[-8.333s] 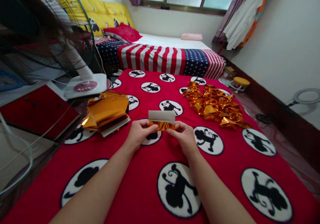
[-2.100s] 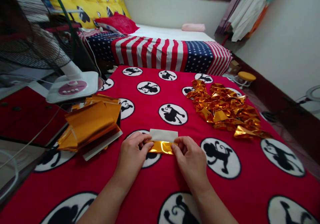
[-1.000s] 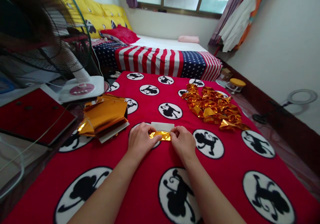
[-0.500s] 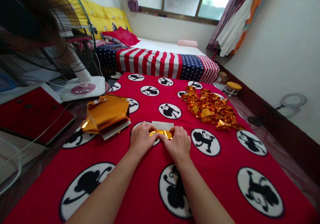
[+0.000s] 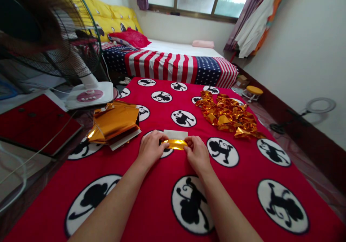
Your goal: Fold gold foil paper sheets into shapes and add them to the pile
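Between my hands lies a sheet with a white strip [image 5: 175,134] at its far side and a shiny gold folded band [image 5: 175,144] at its near side. My left hand [image 5: 151,146] pinches the band's left end between thumb and fingers. At the right end, my right hand [image 5: 198,152] grips it the same way. A stack of gold foil sheets [image 5: 116,121] rests to the left on the red monkey-print cloth [image 5: 151,206]. Farther right is a pile of folded gold foil pieces [image 5: 225,114].
A running fan [image 5: 89,94] stands at the left, beside a red panel [image 5: 35,126] with a cable over it. Beyond the cloth is a bed with a striped cover [image 5: 162,67]. At the right are a yellow stool [image 5: 254,90] and a ring light [image 5: 321,105].
My thumbs have moved apart from the middle toward the two ends of the gold band, so more of it shows. The stack and the pile have not changed.
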`<state>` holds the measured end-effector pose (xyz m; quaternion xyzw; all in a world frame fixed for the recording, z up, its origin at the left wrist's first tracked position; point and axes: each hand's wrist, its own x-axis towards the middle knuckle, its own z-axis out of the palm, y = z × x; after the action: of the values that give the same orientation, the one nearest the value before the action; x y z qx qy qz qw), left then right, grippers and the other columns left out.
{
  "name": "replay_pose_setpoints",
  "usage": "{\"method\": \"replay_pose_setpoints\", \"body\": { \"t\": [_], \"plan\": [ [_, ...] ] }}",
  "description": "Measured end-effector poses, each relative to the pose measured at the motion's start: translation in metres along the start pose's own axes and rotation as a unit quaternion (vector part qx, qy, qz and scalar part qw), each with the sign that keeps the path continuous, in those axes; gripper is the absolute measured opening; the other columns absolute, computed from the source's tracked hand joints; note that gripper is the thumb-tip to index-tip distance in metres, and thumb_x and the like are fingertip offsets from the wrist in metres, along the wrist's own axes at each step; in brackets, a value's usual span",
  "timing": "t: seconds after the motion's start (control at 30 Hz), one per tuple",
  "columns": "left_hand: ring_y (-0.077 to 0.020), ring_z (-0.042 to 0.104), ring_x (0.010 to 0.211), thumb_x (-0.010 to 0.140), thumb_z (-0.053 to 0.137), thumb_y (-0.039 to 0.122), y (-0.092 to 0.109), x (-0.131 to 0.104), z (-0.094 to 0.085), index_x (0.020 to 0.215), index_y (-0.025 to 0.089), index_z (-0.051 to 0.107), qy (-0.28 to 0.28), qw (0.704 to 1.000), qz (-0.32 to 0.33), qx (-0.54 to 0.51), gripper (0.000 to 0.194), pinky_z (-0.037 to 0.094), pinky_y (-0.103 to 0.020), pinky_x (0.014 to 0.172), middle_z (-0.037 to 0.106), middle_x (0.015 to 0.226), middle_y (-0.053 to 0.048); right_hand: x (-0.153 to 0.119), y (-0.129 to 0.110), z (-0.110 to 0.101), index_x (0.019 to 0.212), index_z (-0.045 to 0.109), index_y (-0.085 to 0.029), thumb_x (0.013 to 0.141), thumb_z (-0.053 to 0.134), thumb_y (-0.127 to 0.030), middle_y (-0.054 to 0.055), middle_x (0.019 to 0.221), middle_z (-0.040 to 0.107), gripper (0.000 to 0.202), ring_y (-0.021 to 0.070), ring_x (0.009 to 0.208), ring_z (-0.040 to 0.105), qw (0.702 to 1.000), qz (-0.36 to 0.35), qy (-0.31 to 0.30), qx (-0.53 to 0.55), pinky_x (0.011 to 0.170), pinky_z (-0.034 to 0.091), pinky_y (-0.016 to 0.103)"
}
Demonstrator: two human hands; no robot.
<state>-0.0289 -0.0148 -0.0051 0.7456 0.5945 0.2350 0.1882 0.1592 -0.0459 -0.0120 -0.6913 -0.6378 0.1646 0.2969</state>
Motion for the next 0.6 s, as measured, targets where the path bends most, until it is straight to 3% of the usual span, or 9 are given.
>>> {"method": "replay_pose_setpoints", "body": {
  "t": [0.1,0.2,0.3,0.43,0.6],
  "plan": [
    [-0.0193,0.062,0.089,0.080,0.066,0.036,0.007,-0.003,0.002,0.088,0.026,0.072,0.012,1.000,-0.008,0.021,0.014,0.044,-0.031,0.078,0.069,0.092,-0.002,0.000,0.001,0.000,0.093,0.063,-0.020,0.075,0.059,-0.007,0.002,0.089,0.062,0.022,0.0178,0.081,0.057,1.000,-0.003,0.000,0.006,0.074,0.043,0.029],
    [-0.0250,0.061,0.092,0.078,0.065,0.055,0.021,-0.006,0.007,0.086,0.023,0.069,0.058,0.994,-0.039,0.089,0.032,0.043,-0.037,0.084,0.067,0.093,-0.006,0.000,0.000,0.001,0.092,0.063,-0.019,0.075,0.059,-0.008,0.002,0.088,0.061,0.021,0.0179,0.080,0.057,1.000,-0.005,0.007,-0.004,0.073,0.044,0.029],
    [-0.0287,0.059,0.096,0.074,0.066,0.060,0.030,-0.008,0.011,0.088,0.021,0.067,0.076,0.986,-0.058,0.135,0.041,0.041,-0.040,0.086,0.065,0.095,-0.009,0.000,0.001,0.002,0.091,0.062,-0.020,0.076,0.059,-0.009,0.002,0.087,0.061,0.019,0.0180,0.080,0.056,1.000,-0.006,0.011,-0.006,0.073,0.044,0.029],
    [-0.0260,0.060,0.096,0.073,0.070,0.053,0.024,-0.007,0.007,0.089,0.023,0.066,0.041,0.992,-0.045,0.107,0.035,0.042,-0.037,0.085,0.065,0.095,-0.006,0.000,0.003,0.002,0.092,0.063,-0.020,0.076,0.059,-0.010,0.003,0.089,0.062,0.019,0.0176,0.080,0.057,1.000,-0.004,0.003,0.001,0.074,0.044,0.029],
    [-0.0194,0.062,0.088,0.073,0.072,0.032,0.003,0.001,-0.004,0.090,0.025,0.071,-0.031,0.999,-0.015,0.018,0.019,0.045,-0.029,0.075,0.067,0.093,-0.001,0.001,0.003,0.000,0.092,0.064,-0.020,0.074,0.059,-0.009,0.002,0.087,0.062,0.021,0.0173,0.080,0.057,1.000,-0.001,-0.002,0.014,0.074,0.044,0.029]
  ]
}}
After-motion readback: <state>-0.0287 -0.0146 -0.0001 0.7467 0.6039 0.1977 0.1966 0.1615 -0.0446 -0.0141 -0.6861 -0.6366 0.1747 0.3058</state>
